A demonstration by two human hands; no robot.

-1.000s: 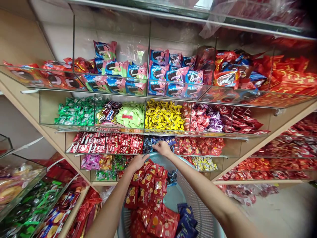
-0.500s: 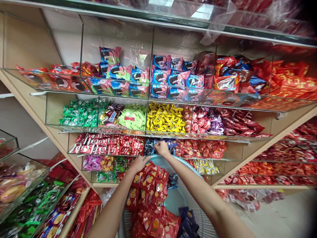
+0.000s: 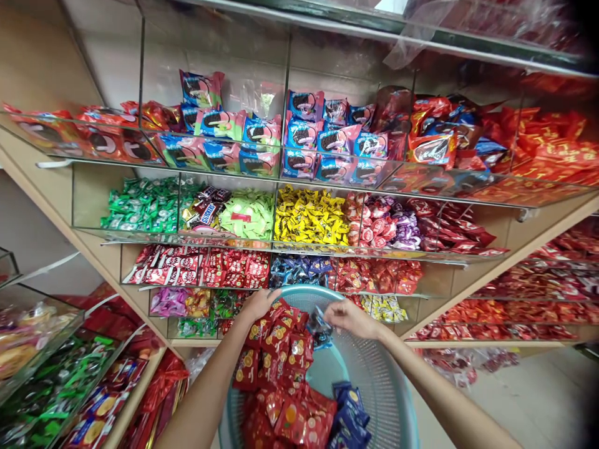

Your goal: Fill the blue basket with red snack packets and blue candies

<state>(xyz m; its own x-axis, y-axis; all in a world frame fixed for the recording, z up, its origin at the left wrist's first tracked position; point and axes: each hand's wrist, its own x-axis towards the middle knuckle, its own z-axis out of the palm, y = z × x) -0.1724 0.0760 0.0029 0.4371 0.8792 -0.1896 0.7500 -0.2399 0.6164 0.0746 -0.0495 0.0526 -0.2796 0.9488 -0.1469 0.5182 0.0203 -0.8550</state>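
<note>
Over a teal plastic basket (image 3: 381, 368) with perforated walls, we face tiered, glass-fronted shelves (image 3: 472, 277) of wrapped sweets and biscuits, both bare arms stretched forward. Our left hand (image 3: 259, 305) has its grip closed on the basket's far rim, left of the middle, the ends of the fingers out of sight. Our right hand (image 3: 350, 317) hangs inside the far side of the basket, fingers curled and tips at a small blue foil packet (image 3: 319, 315); we cannot tell whether the grip pinches that packet or only touches it.

Beneath the right hand, more small dark-blue packets (image 3: 322, 335) lie close to the far wall. A heap of red packets printed with orange slices (image 3: 276, 368) covers the basket's left side and spreads toward us. Near us, navy packets (image 3: 349, 415) rest just right of that heap, with pale basket floor between the two blue groups.

Beyond the rim, a compartment of blue packets (image 3: 299, 272) sits between red ones on either side. On the tier above, we find green-wrapped sweets (image 3: 140, 206), Snickers bars (image 3: 208, 215), light-green sweets (image 3: 248, 215) and yellow-wrapped sweets (image 3: 311, 215) in a row. Higher up, blue-and-pink sandwich-cookie packs (image 3: 302, 134) stand stacked behind glass. At lower left, green packets (image 3: 60, 380) fill a glass bin; at lower right, we see pale floor (image 3: 528, 399).
</note>
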